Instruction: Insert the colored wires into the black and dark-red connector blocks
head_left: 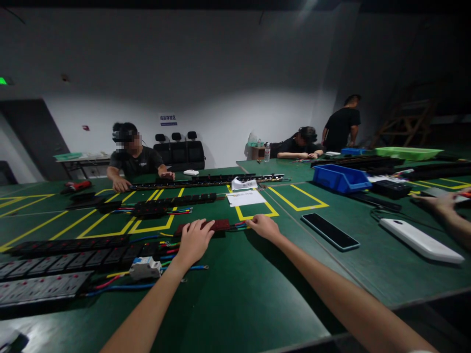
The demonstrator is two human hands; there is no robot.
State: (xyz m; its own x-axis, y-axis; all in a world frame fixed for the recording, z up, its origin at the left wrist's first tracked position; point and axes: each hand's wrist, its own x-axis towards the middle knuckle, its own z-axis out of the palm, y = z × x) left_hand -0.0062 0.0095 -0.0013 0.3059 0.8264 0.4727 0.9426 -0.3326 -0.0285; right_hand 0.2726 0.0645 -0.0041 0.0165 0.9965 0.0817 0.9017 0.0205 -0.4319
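Note:
My left hand (195,242) lies over a dark red block (222,225) on the green table, its fingers curled across the top and far side. Several thin coloured wires (237,226) come out of the block's right end. At their tips my right hand (264,227) is closed in a pinch, with the ends hidden by the fingers. Left of my hands are long black socket strips (66,264) with coloured leads ending in ring terminals. A white circuit breaker (145,268) sits among these leads, close to my left forearm.
On the right are a phone (329,231), a white power bank (419,240) and a blue bin (340,178). Paper sheets (246,198) lie ahead, near yellow tape outlines. A co-worker (138,159) handles a long strip across the table; another person's hand (443,203) is at the right edge.

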